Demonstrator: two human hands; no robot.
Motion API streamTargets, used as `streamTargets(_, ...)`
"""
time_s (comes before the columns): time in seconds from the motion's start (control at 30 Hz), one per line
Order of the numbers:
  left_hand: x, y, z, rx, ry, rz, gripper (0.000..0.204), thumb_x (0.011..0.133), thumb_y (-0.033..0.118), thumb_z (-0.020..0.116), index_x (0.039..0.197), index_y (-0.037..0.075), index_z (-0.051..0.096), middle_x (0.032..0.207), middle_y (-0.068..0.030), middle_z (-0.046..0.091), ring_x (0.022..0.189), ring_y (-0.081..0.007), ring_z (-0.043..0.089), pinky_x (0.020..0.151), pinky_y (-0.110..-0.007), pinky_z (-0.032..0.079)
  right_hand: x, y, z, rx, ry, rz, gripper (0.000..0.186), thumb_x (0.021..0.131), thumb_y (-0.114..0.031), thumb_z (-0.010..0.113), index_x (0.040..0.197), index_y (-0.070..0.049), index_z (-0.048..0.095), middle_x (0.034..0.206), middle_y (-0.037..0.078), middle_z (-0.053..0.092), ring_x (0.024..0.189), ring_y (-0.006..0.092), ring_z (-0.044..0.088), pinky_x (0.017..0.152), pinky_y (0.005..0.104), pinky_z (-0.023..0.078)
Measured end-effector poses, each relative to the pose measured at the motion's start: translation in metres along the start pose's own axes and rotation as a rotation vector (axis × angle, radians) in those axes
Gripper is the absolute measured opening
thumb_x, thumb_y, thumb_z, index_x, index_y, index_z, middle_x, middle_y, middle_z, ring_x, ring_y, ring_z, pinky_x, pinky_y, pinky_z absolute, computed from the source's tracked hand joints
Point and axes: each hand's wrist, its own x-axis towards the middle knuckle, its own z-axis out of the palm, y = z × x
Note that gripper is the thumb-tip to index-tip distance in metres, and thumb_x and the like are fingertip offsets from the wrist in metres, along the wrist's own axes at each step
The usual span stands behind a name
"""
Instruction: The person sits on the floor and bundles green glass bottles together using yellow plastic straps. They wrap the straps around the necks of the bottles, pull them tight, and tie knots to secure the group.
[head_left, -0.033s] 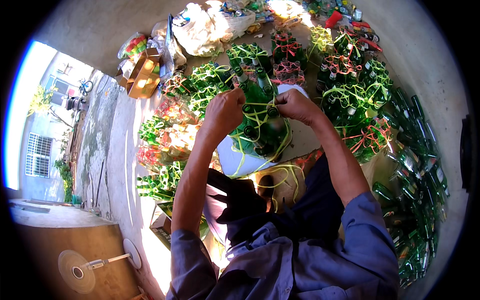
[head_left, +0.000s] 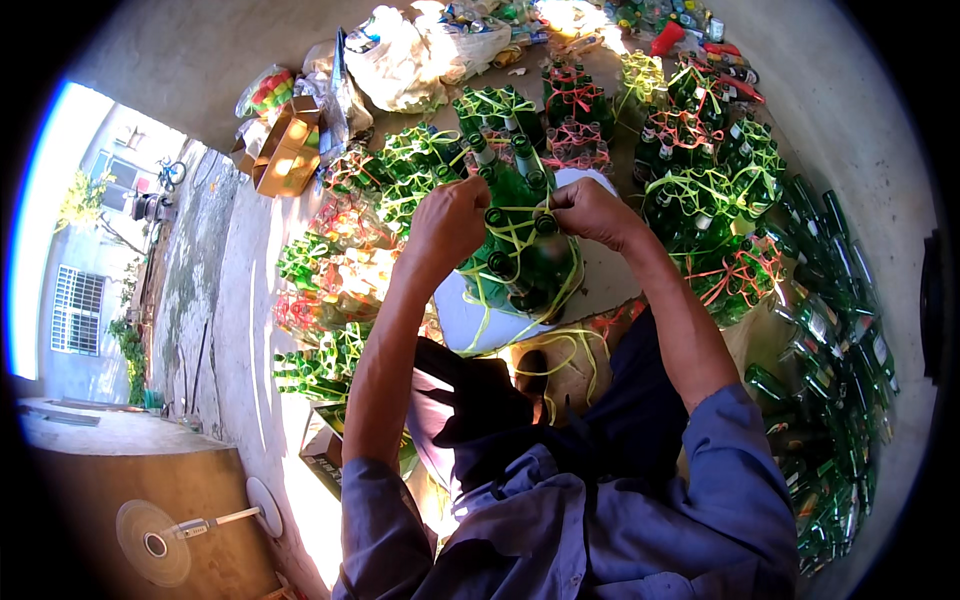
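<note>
A bundle of green glass bottles (head_left: 515,270) stands on a white board (head_left: 466,315) between my knees, with pale yellow-green plastic twine (head_left: 520,225) looped around their necks and trailing over the board's front edge. My left hand (head_left: 450,215) is closed at the left side of the bottle tops, gripping the twine; the bottles just behind its fingers are partly hidden. My right hand (head_left: 590,210) pinches the twine at the right of the necks, its fingertips close against the bottles.
Tied bottle bundles (head_left: 715,190) surround the board, some with pink twine. Loose bottles (head_left: 840,360) lie heaped along the right wall. Plastic bags (head_left: 390,60) and a cardboard box (head_left: 280,160) are at the back left. A standing fan (head_left: 155,545) is at lower left, beside an open yard.
</note>
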Motion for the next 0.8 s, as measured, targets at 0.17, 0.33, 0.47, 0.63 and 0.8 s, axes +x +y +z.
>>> streamTargets(0.17,0.005,-0.001,0.006,0.167,-0.054,-0.038,0.011,0.08,0.004,0.06,0.087,0.007,0.067,0.081,-0.0155,0.07,0.079,-0.0373,0.068,0.071,-0.045,0.053,-0.001,0.0,0.001,-0.034,0.016,-0.012,0.019,0.09,-0.018,0.071,0.095,-0.001,0.077,0.065,-0.005,0.06,0.057,0.003,0.046,0.052,0.0243,0.037)
streamTargets(0.33,-0.002,-0.007,0.004,0.145,-0.061,0.055,0.013,0.084,0.005,0.061,0.093,0.009,0.069,0.085,-0.0149,0.071,0.078,-0.0383,0.068,0.07,-0.047,0.054,-0.002,0.005,-0.003,-0.298,0.081,-0.057,0.027,0.089,-0.021,0.071,0.077,0.004,0.068,0.057,0.003,0.054,0.055,0.0092,0.045,0.054,0.0321,0.039)
streamTargets(0.47,-0.011,-0.003,0.005,0.026,0.043,0.079,0.014,0.085,0.006,0.064,0.099,0.007,0.068,0.09,-0.0148,0.071,0.083,-0.0374,0.068,0.073,-0.046,0.054,-0.007,0.001,0.0,-0.404,0.165,-0.055,0.028,0.086,-0.023,0.067,0.074,0.003,0.066,0.059,0.017,0.057,0.055,0.0177,0.054,0.058,0.0388,0.045)
streamTargets(0.63,-0.018,0.022,0.009,-0.017,0.125,0.324,0.038,0.079,0.009,0.073,0.116,0.004,0.065,0.111,-0.0148,0.068,0.109,-0.0347,0.062,0.092,-0.045,0.049,-0.011,-0.005,0.001,-0.376,0.201,-0.055,0.026,0.085,-0.021,0.066,0.075,0.003,0.065,0.062,0.021,0.058,0.055,0.0225,0.057,0.058,0.0398,0.045)
streamTargets(0.8,-0.012,0.046,0.017,-0.059,-0.155,0.414,0.074,0.072,0.018,0.079,0.14,0.008,0.05,0.13,-0.013,0.062,0.125,-0.0346,0.053,0.108,-0.047,0.038,-0.004,0.016,-0.005,-0.428,0.207,-0.131,0.026,0.085,-0.02,0.066,0.076,0.005,0.065,0.061,0.019,0.057,0.056,0.0194,0.057,0.058,0.0397,0.045)
